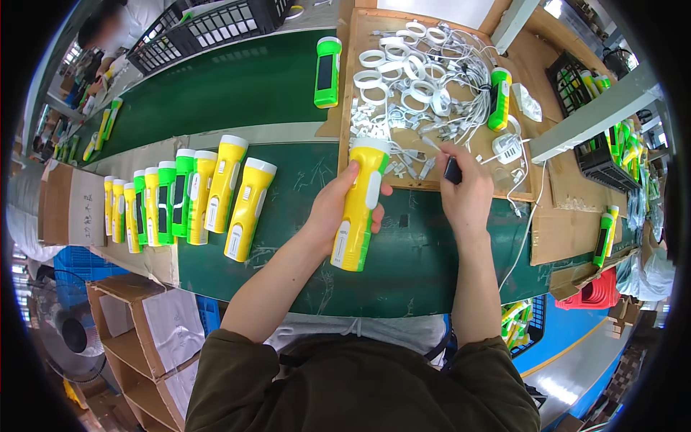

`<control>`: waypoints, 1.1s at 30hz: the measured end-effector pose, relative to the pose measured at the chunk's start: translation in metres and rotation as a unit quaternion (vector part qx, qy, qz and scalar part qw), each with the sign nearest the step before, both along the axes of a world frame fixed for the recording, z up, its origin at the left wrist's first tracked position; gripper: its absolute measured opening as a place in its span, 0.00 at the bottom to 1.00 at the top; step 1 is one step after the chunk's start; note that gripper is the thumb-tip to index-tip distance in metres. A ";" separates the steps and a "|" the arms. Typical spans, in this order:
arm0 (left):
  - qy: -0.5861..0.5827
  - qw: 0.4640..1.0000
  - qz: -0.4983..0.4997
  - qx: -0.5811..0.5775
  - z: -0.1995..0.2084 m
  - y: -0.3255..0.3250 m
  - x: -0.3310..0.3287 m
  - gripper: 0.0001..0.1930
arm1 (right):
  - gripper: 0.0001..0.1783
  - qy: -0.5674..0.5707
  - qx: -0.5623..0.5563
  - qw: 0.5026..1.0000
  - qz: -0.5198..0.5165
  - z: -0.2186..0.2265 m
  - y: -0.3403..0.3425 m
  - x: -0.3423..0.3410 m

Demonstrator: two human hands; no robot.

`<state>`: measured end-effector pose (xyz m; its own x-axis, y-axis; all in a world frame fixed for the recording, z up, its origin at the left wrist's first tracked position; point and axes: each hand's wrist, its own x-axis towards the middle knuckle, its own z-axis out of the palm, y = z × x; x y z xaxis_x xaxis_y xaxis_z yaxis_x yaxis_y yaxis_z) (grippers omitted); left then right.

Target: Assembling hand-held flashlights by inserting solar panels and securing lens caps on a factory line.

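Note:
My left hand (332, 203) is wrapped round a yellow and green flashlight (353, 219), held tilted over the bench with its white head at the top. Just to its right, my right hand (469, 193) is closed on a small black block (453, 171), whose kind I cannot make out. A white cable plug (430, 144) lies close to its fingertips. Behind both hands is a shallow wooden tray (347, 108) with many coiled white cables (414, 68) and small white plugs. One green and yellow flashlight (499, 101) rests among the cables.
A row of yellow and green flashlights (191, 194) stands on the left of the green bench (309, 288). Another flashlight (327, 72) lies beyond, left of the tray. A grey post (597, 119) rises at the right, near black crates (608, 165). A person (126, 29) is at the far left.

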<state>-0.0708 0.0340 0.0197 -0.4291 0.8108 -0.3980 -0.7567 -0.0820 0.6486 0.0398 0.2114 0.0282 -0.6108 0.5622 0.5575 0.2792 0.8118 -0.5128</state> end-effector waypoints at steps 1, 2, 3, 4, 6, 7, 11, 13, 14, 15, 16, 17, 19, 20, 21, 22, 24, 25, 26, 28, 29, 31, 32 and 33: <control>-0.004 1.000 -0.002 0.001 -0.001 0.001 0.000 0.24 | 0.09 0.009 0.019 1.000 0.020 0.001 0.000 0.000; 0.000 1.000 -0.006 0.011 -0.004 0.002 -0.003 0.24 | 0.09 0.017 0.037 0.998 0.041 0.001 0.001 0.000; 0.002 1.000 -0.008 0.021 -0.006 0.004 -0.005 0.25 | 0.08 0.012 0.059 0.996 0.062 0.003 0.004 0.000; -0.006 1.000 -0.006 0.016 -0.009 0.007 -0.008 0.25 | 0.08 0.004 0.054 0.996 0.064 0.003 0.010 -0.002; 0.016 0.998 -0.019 0.065 -0.008 0.006 -0.008 0.25 | 0.07 0.019 0.093 0.987 0.128 0.007 0.013 0.000; 0.022 0.997 -0.031 0.069 -0.006 0.006 -0.010 0.26 | 0.10 0.035 0.092 0.986 0.134 0.007 0.011 -0.002; 0.063 0.995 -0.031 0.077 -0.013 0.009 -0.018 0.25 | 0.09 -0.010 0.100 0.980 0.172 0.003 0.012 -0.005; 0.071 0.996 -0.008 0.061 -0.014 0.008 -0.014 0.25 | 0.09 0.004 0.097 0.982 0.163 0.000 0.011 -0.002; 0.081 0.996 0.012 0.048 -0.014 0.010 -0.013 0.25 | 0.08 0.019 0.098 0.983 0.151 0.000 0.011 -0.002; 0.083 0.995 0.012 0.046 -0.013 0.014 -0.012 0.25 | 0.08 0.022 0.096 0.984 0.151 0.001 0.011 -0.003; 0.091 0.994 0.028 0.054 -0.014 0.015 -0.010 0.25 | 0.08 0.036 0.088 0.982 0.163 0.002 0.009 -0.001; 0.099 0.992 0.044 0.062 -0.014 0.016 -0.009 0.25 | 0.07 0.051 0.079 0.980 0.173 0.003 0.007 0.000; 0.082 0.994 0.036 0.062 -0.007 0.021 -0.014 0.25 | 0.07 0.048 0.071 0.980 0.181 0.011 0.006 0.002; 0.065 0.995 0.028 0.068 -0.004 0.026 -0.017 0.26 | 0.07 0.044 0.068 0.979 0.189 0.013 0.006 0.004; 0.078 0.994 0.011 0.074 -0.002 0.028 -0.020 0.27 | 0.07 0.044 0.065 0.980 0.185 0.011 0.007 0.005; 0.082 0.994 0.006 0.073 -0.001 0.030 -0.024 0.27 | 0.07 0.061 0.046 0.979 0.191 0.008 0.009 0.004; 0.048 0.984 -0.096 0.143 0.001 0.036 -0.031 0.27 | 0.07 0.082 0.027 0.978 0.192 0.007 0.011 0.005; 0.030 0.979 -0.101 0.177 0.003 0.046 -0.030 0.27 | 0.07 0.082 -0.022 0.980 0.178 0.008 0.010 0.005; 0.032 0.978 -0.108 0.177 0.004 0.052 -0.024 0.27 | 0.08 0.082 -0.071 0.980 0.164 0.008 0.010 0.006; 0.096 0.991 -0.019 0.093 0.009 0.063 -0.012 0.27 | 0.08 0.084 -0.121 0.978 0.151 0.005 0.014 0.008; 0.049 0.989 -0.030 0.138 0.004 0.063 -0.011 0.24 | 0.09 0.084 -0.172 0.971 0.144 0.004 0.016 0.009; 0.108 0.986 -0.005 0.129 0.002 0.063 0.001 0.23 | 0.10 0.079 -0.189 0.967 0.148 0.006 0.016 0.010; 0.166 0.979 0.025 0.117 0.000 0.062 0.006 0.23 | 0.10 0.072 -0.210 0.962 0.158 0.005 0.016 0.011; 0.172 0.979 0.000 0.110 -0.006 0.060 0.001 0.25 | 0.10 0.063 -0.207 0.965 0.151 0.004 0.016 0.010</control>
<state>-0.0695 0.0942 0.0137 -0.5072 0.8607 -0.0450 -0.4966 -0.2491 0.8314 0.0502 0.2272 0.0323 -0.7238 0.5602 0.4029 -0.0230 0.5640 -0.8254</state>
